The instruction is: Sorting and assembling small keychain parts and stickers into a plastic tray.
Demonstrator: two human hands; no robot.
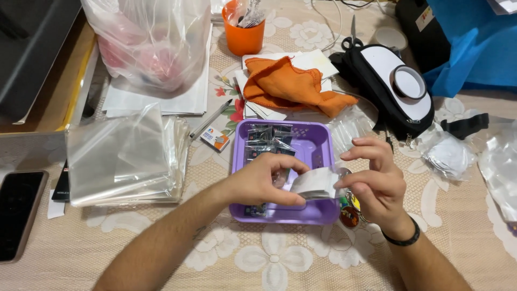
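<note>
While over purple tray (318, 141) | both hands pinch clear packet (316, 183)

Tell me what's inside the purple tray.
The purple tray holds small clear packets with dark contents at its back left. The left hand hides the front part.

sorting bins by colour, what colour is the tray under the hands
Purple tray, clearest in the head view.

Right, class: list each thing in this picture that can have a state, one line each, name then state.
left hand: pinching the small clear bag
right hand: pinching the bag's other end
small clear bag: held over the tray
purple tray: holds packed bags
phone: screen dark
orange cloth: crumpled
</note>
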